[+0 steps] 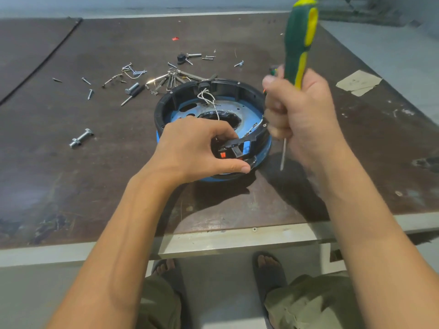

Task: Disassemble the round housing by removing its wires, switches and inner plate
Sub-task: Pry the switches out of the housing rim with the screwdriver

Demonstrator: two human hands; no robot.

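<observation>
Two hands work at the round housing [164,108] on the table [95,186].
The left hand [190,148] grips the housing's near rim, fingers curled inside, seemingly on a switch [223,155]. Beside the housing, the right hand [299,115] fists a screwdriver [300,43], tip down. White wires [209,96] lie over the blue inner plate [240,108].

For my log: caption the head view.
Left hand grips the round housing; right hand holds a screwdriver beside it.
</observation>
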